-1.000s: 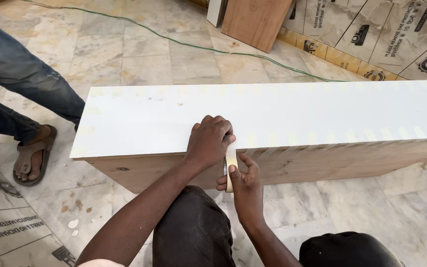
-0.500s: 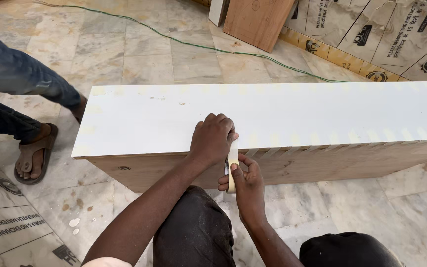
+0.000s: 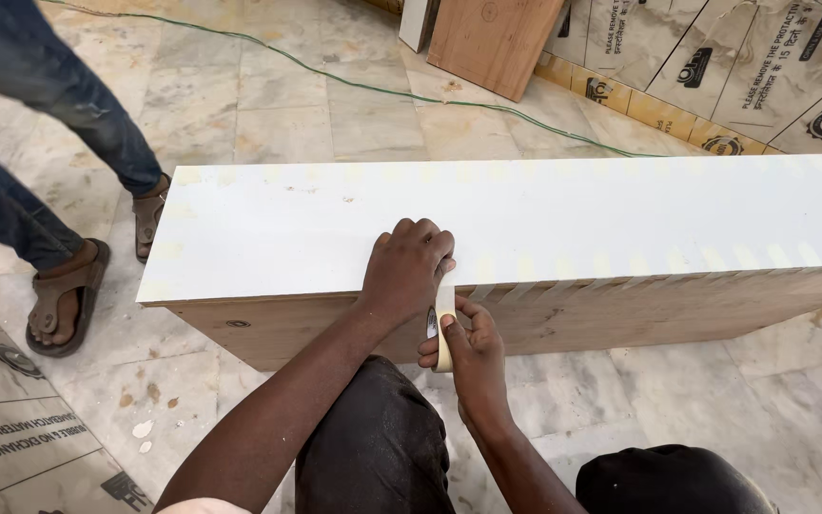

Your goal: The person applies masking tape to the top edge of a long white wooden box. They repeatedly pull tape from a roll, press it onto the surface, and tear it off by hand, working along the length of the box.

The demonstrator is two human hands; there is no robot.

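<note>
A long white laminated board (image 3: 563,224) lies on top of a plywood box, its near edge held by many short strips of cream masking tape (image 3: 715,259). My left hand (image 3: 406,266) presses flat on the board's near edge, fingers over a strip of tape (image 3: 445,297) that runs down to the roll. My right hand (image 3: 463,345) holds the masking tape roll (image 3: 441,345) just below the edge, against the plywood side (image 3: 620,319).
Another person stands at the left in jeans and brown sandals (image 3: 59,295). A green cable (image 3: 363,86) crosses the marble floor. Plywood panels (image 3: 492,43) and printed protective sheets (image 3: 715,76) lean at the back. Printed cardboard (image 3: 11,428) lies at lower left.
The other person has stepped closer to the board's left end. My hands stay at the same spot on the edge with the tape roll.
</note>
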